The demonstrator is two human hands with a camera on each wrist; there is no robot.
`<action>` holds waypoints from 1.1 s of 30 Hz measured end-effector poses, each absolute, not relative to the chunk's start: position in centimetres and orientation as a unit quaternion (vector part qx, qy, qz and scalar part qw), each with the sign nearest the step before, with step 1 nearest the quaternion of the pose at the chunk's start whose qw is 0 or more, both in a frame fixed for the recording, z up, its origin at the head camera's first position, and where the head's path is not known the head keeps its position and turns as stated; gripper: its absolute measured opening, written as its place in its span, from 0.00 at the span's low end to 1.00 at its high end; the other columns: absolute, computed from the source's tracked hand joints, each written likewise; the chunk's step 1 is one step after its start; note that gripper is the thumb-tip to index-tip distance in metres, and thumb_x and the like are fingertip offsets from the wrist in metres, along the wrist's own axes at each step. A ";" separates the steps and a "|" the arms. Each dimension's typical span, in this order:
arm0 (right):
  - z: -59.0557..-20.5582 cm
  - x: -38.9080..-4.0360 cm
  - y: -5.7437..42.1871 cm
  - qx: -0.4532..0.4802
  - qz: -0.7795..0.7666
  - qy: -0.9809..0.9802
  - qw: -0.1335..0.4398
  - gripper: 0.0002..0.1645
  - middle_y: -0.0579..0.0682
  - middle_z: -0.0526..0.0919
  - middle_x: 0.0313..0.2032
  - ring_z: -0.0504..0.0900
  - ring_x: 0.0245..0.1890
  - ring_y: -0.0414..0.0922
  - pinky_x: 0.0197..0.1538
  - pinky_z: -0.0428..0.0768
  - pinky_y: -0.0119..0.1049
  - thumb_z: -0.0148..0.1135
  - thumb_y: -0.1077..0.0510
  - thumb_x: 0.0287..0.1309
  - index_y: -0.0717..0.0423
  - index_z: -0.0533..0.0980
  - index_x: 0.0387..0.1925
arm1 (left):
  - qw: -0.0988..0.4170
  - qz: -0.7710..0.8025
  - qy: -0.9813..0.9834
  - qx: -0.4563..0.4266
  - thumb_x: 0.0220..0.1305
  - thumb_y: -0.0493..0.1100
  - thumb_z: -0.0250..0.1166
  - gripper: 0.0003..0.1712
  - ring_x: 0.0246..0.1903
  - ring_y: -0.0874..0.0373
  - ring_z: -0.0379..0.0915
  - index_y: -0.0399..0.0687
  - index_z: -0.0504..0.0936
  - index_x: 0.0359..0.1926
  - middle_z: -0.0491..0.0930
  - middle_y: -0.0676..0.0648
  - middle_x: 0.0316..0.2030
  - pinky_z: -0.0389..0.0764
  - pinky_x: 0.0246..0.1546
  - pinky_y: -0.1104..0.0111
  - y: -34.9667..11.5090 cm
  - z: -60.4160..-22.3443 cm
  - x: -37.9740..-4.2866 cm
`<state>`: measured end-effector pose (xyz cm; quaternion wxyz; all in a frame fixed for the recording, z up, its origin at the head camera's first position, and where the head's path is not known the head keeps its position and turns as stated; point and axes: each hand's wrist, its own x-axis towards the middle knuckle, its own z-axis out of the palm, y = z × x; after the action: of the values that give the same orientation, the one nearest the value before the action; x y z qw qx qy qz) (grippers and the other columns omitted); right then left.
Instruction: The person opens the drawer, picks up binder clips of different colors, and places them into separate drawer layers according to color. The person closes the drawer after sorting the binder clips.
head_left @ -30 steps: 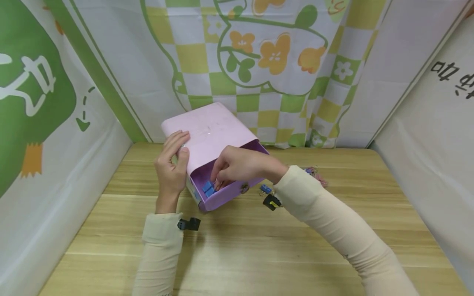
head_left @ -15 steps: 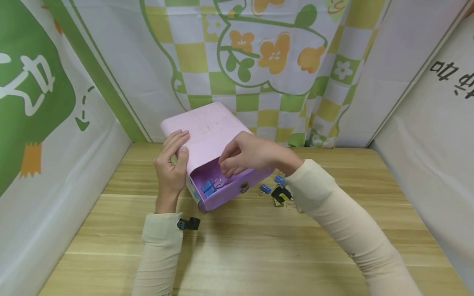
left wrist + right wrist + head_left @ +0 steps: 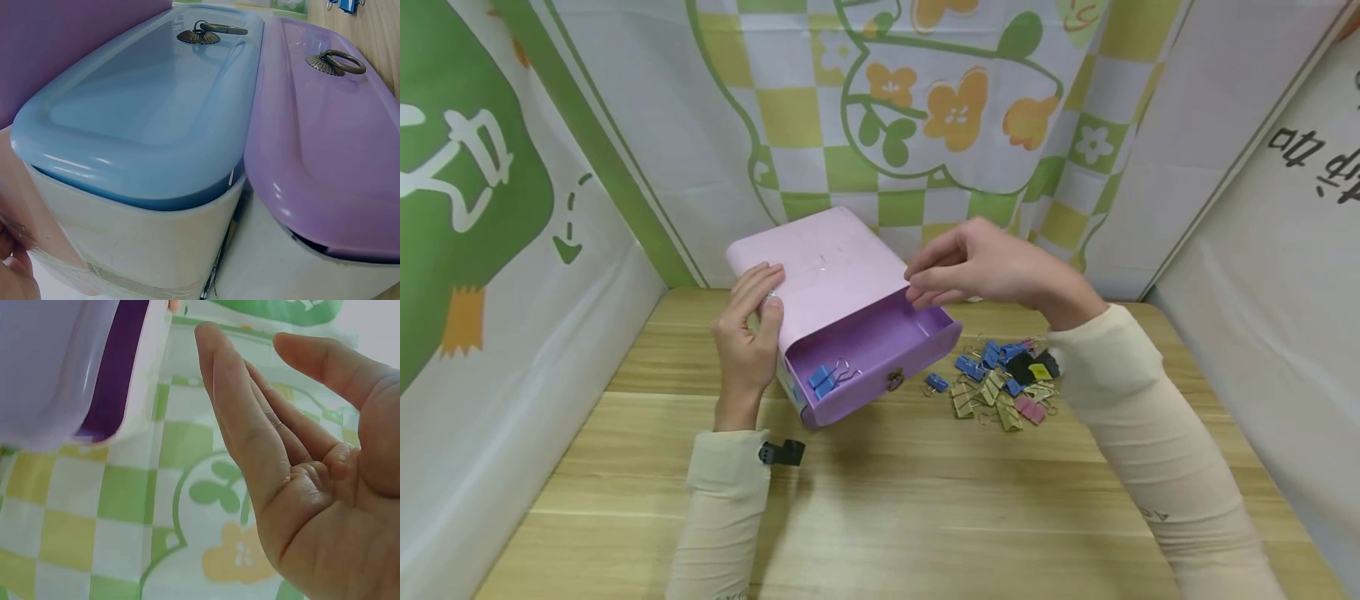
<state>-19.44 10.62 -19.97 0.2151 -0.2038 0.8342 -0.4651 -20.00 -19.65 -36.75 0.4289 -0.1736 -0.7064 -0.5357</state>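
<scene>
Wood-grained table (image 3: 880, 517) nearest. Next, left hand (image 3: 747, 325) laid along the edge of a pink chest (image 3: 823, 262), fingers relaxed, probably steadying it; purple drawer (image 3: 861, 398) pulled out, with only one blue binder clip (image 3: 821, 381) clearly visible inside, at the left end. To the right on the table, a loose heap of binder clips (image 3: 992, 386). Progress, judging from that: one clip inside, most outside, drawer not yet closed. Beyond, right hand (image 3: 985, 267) raised near the drawer's right end, fingers extended, visibly holding nothing. Farthest, checked curtain (image 3: 797, 117).
</scene>
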 end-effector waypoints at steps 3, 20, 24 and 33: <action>-20.1 -19.5 11.9 -0.191 -0.464 0.841 0.203 0.18 0.60 0.91 0.51 0.92 0.51 0.52 0.57 0.90 0.42 0.64 0.59 0.73 0.65 0.83 0.58 | 0.429 -0.534 -0.708 -0.172 0.67 0.36 0.58 0.20 0.67 0.40 0.77 0.31 0.88 0.53 0.87 0.34 0.56 0.69 0.79 0.60 -19.8 -37.0 -20.3; -25.1 -21.7 16.6 -0.151 -0.401 0.887 0.169 0.19 0.63 0.90 0.51 0.92 0.49 0.50 0.56 0.90 0.38 0.63 0.59 0.73 0.67 0.81 0.58 | 0.426 -0.533 -0.708 -0.179 0.67 0.40 0.61 0.20 0.68 0.46 0.77 0.38 0.90 0.54 0.88 0.40 0.58 0.70 0.78 0.60 -20.3 -37.5 -20.7; -27.2 -22.6 17.3 -0.152 -0.352 0.911 0.155 0.19 0.63 0.90 0.51 0.92 0.47 0.50 0.57 0.90 0.44 0.65 0.59 0.71 0.66 0.82 0.57 | 0.425 -0.534 -0.708 -0.181 0.68 0.40 0.60 0.20 0.68 0.46 0.77 0.39 0.90 0.55 0.88 0.40 0.58 0.70 0.78 0.60 -20.3 -37.5 -20.7; -31.6 -24.4 18.0 -0.149 -0.247 0.948 0.137 0.21 0.65 0.88 0.53 0.87 0.54 0.59 0.61 0.87 0.54 0.69 0.59 0.68 0.67 0.82 0.57 | 0.426 -0.534 -0.707 -0.182 0.68 0.40 0.60 0.20 0.67 0.46 0.77 0.38 0.90 0.54 0.88 0.40 0.57 0.70 0.78 0.60 -20.3 -37.6 -20.8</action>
<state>-24.38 18.03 -31.61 0.1367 -0.1486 0.9478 -0.2469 -20.76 -20.25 -37.56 0.4263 -0.1815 -0.7070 -0.5344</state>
